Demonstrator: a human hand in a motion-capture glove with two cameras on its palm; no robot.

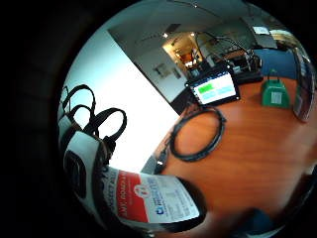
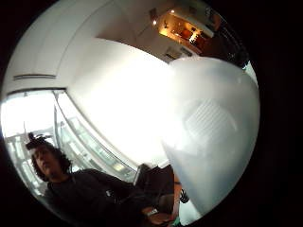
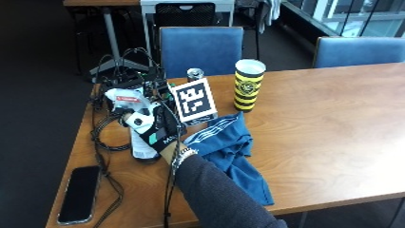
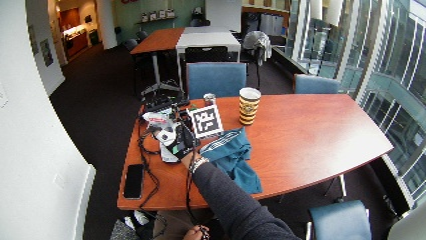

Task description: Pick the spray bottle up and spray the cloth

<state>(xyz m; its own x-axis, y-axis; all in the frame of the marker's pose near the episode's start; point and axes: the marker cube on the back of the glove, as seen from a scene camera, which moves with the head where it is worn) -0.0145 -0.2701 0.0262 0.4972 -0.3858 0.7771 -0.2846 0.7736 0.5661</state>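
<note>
In the outside view my gloved right hand [image 3: 157,129] grips a spray bottle [image 3: 140,148] near the table's left end. Its white spray head [image 3: 125,97] sticks up above the hand, and its dark body reaches down to the wood; I cannot tell whether its base touches. The little finger side palm view shows the bottle's red and white label [image 1: 148,197] close to the palm. The white bottle top [image 2: 213,127] fills much of the thumb side palm view. A crumpled blue cloth [image 3: 229,152] lies on the table just right of the hand, apart from the bottle.
A yellow and black cup [image 3: 248,84] and a can [image 3: 195,74] stand behind the cloth. A black phone [image 3: 79,187] lies near the front left corner of the table [image 3: 329,123]. Black cables [image 3: 107,133] coil beside the bottle. Blue chairs [image 3: 199,45] stand behind.
</note>
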